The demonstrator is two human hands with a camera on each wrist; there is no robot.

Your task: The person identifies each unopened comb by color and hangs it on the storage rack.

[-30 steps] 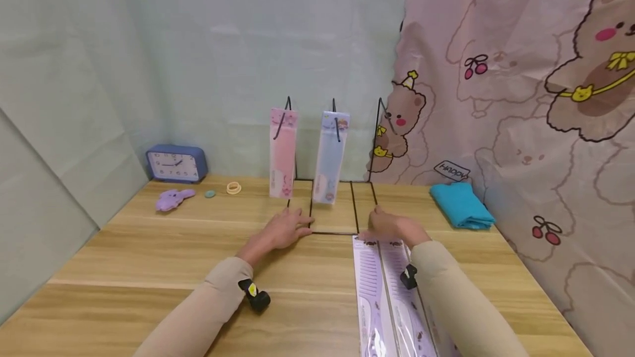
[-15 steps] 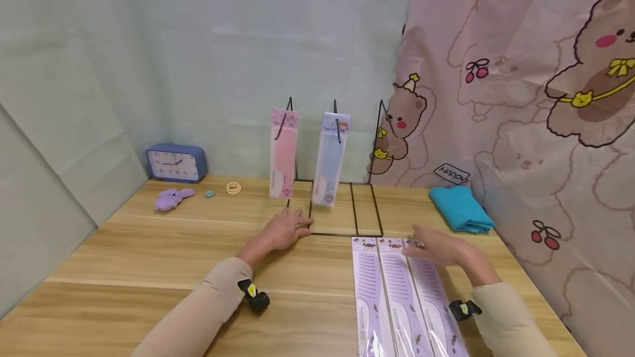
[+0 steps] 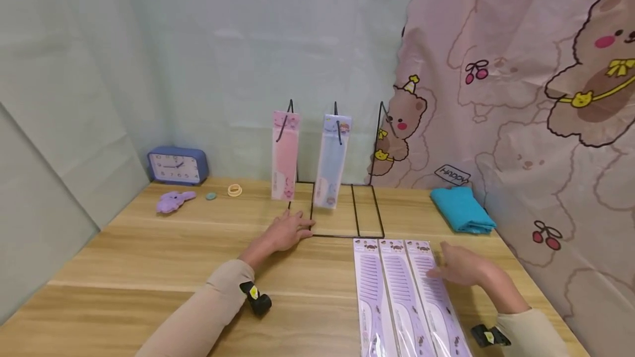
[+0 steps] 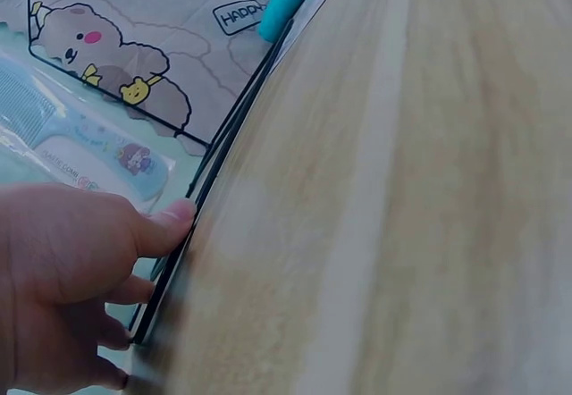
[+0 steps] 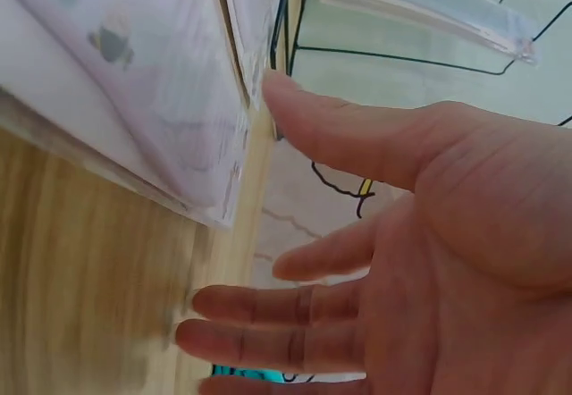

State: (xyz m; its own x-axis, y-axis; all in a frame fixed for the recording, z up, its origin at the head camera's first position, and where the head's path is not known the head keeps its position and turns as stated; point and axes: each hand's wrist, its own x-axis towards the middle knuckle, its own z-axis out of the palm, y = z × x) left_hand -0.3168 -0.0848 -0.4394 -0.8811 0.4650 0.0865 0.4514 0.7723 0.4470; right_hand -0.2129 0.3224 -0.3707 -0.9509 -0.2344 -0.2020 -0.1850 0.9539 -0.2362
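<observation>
Three purple comb packs point(image 3: 399, 291) lie side by side on the wooden table point(image 3: 149, 258). My right hand point(image 3: 448, 266) hovers open over the rightmost pack point(image 3: 432, 291), fingers straight; the right wrist view shows the palm point(image 5: 465, 234) beside the pack edges point(image 5: 161, 100). My left hand point(image 3: 292, 229) rests flat at the front left corner of a black wire rack point(image 3: 347, 234), its thumb point(image 4: 174, 216) against the base wire point(image 4: 214, 172). On the rack hang a pink comb pack point(image 3: 285, 153) and a blue one point(image 3: 329, 161). The rack's right hook point(image 3: 382, 112) is bare.
A folded teal cloth point(image 3: 461, 209) lies at the right by the bear-print curtain point(image 3: 521, 98). At the back left stand a blue clock point(image 3: 177, 165), a purple plush point(image 3: 172, 200), a small green disc point(image 3: 211, 196) and a yellow ring point(image 3: 234, 189).
My right hand moved from the rack's front edge rightward and back toward me, uncovering the three purple packs. The left hand stayed at the rack corner.
</observation>
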